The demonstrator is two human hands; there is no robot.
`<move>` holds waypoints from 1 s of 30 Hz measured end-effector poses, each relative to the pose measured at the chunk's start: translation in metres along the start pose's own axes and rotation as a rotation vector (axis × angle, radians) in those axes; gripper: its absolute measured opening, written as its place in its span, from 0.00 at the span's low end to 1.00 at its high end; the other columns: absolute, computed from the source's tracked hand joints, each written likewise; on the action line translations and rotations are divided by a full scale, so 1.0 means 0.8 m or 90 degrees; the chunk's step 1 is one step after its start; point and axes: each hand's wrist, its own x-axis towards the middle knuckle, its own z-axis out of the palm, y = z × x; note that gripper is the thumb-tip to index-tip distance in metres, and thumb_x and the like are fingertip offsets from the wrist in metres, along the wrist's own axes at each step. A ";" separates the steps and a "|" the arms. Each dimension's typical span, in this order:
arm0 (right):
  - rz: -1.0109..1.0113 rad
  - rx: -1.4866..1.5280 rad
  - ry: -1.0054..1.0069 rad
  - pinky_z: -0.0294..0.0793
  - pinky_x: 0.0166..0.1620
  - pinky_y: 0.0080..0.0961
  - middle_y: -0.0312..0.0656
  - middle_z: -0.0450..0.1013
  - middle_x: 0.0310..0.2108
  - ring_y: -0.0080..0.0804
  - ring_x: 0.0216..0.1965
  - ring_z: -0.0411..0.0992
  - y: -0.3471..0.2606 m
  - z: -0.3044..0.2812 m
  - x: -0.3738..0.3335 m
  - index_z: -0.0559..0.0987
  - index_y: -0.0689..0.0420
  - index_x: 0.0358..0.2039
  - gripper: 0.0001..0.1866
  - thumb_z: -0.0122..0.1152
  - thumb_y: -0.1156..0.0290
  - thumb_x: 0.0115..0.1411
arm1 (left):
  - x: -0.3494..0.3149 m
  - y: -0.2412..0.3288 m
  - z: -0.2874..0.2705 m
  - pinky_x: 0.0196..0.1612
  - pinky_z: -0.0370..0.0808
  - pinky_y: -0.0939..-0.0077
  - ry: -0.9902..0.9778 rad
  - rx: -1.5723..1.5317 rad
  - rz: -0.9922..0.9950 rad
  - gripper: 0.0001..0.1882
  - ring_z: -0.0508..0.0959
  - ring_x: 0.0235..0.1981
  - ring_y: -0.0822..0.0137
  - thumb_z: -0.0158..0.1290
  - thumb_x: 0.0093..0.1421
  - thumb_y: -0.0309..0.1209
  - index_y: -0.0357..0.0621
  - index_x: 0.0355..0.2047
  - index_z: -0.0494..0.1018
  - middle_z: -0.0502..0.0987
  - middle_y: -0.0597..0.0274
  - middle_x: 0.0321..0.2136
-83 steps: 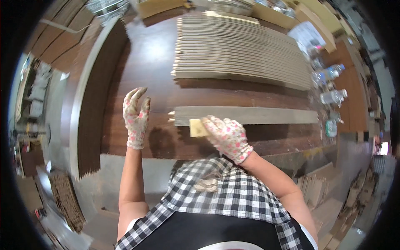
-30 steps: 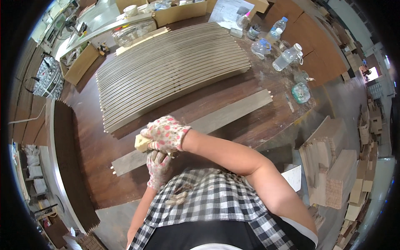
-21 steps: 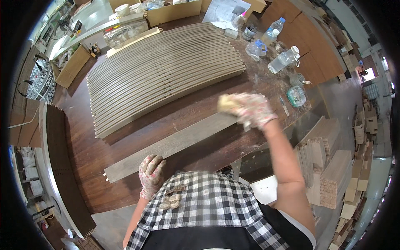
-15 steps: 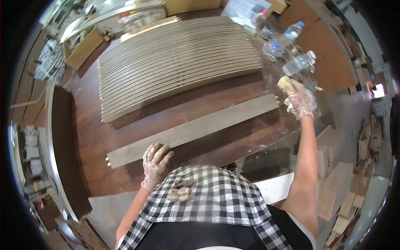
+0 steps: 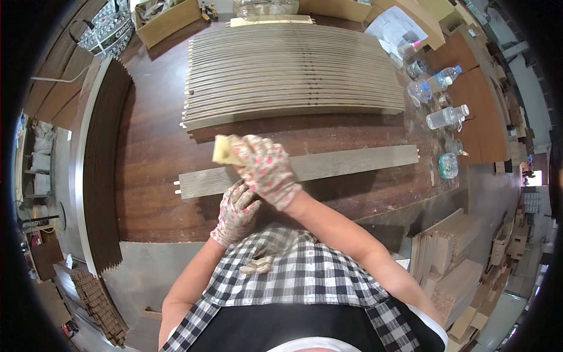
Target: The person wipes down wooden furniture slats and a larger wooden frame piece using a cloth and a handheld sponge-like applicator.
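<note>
A long grey-brown wooden board (image 5: 352,164) with small pale pegs at its ends lies across the table in front of me. My right hand (image 5: 270,173), in a white glove with pink spots, crosses over to the left. Its closed fingers grip a pale yellow sponge (image 5: 223,150) above the board's left part. Just below it, my left hand (image 5: 237,214), gloved alike, has its bent fingers on the board's near edge; its thumb is hidden. The right hand partly covers the left fingertips and the board.
Behind the board lies a wide row of similar boards (image 5: 281,76) packed side by side. Plastic bottles (image 5: 447,117) and a jar with green contents (image 5: 448,166) stand at the right. Another stack of boards (image 5: 99,170) runs along the left. A carton (image 5: 167,23) sits at the back.
My right hand has swung from the bottles at the far right to the board's left part, carrying the sponge. My left hand stays by the board's near edge. The view has turned.
</note>
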 end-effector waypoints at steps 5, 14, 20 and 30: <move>0.183 -0.002 0.205 0.78 0.35 0.33 0.48 0.73 0.40 0.42 0.39 0.74 0.159 -0.058 -0.077 0.75 0.59 0.50 0.20 0.62 0.63 0.60 | -0.027 -0.013 -0.003 0.57 0.71 0.49 0.050 0.001 0.010 0.12 0.75 0.54 0.53 0.57 0.44 0.31 0.50 0.33 0.75 0.77 0.58 0.53; -0.087 0.170 0.121 0.77 0.45 0.42 0.52 0.73 0.42 0.48 0.42 0.74 -0.042 0.048 0.063 0.74 0.62 0.55 0.28 0.65 0.61 0.57 | -0.045 -0.026 0.027 0.57 0.72 0.51 0.050 -0.052 0.036 0.12 0.75 0.54 0.56 0.56 0.45 0.31 0.46 0.32 0.78 0.77 0.56 0.49; -0.168 0.298 -0.176 0.74 0.42 0.45 0.51 0.73 0.43 0.46 0.41 0.73 -0.229 0.107 0.123 0.75 0.57 0.49 0.24 0.62 0.59 0.53 | -0.054 -0.039 0.035 0.68 0.57 0.50 -0.052 -0.192 -0.023 0.32 0.61 0.66 0.48 0.53 0.62 0.36 0.39 0.64 0.61 0.61 0.48 0.65; 0.028 0.266 0.337 0.83 0.34 0.34 0.51 0.71 0.44 0.44 0.36 0.77 -0.088 0.006 0.089 0.67 0.60 0.59 0.33 0.69 0.77 0.52 | -0.067 -0.035 -0.087 0.56 0.69 0.57 0.272 -0.089 -0.154 0.11 0.73 0.48 0.54 0.50 0.56 0.21 0.42 0.39 0.76 0.75 0.56 0.41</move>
